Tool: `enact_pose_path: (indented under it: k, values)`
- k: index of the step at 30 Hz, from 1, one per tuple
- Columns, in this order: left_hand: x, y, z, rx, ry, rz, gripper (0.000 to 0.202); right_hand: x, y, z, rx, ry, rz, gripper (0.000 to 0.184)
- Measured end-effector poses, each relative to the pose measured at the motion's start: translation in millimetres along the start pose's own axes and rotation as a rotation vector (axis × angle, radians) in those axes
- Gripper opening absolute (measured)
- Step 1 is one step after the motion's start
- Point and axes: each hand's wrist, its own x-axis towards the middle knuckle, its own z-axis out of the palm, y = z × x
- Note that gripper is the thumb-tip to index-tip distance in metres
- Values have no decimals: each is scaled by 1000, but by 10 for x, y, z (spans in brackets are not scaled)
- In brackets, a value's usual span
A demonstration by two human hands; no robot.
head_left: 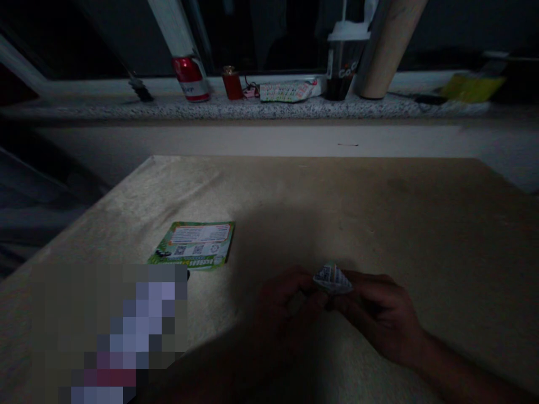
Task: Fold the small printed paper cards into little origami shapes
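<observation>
A small folded piece of printed paper (332,278) sits between my two hands, low over the tan table (337,202). My left hand (286,308) pinches its left side with curled fingers. On the paper's right side, my right hand (379,314) has its fingers closed. Both hands are in deep shadow, so finger detail is faint.
A green printed leaflet (193,245) lies flat on the table to the left of my hands. A blurred-out patch (122,336) covers the near left. On the stone sill behind stand a red can (191,78), a small red object (232,83), a dark cup (343,62) and a cardboard tube (387,45).
</observation>
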Motion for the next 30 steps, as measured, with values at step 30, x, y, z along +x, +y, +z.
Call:
enact_pose_path:
  k: [30]
  values:
    - [97,51,-167,-37,-126,11,18,7,-18,-44,-25,-25,-48,19]
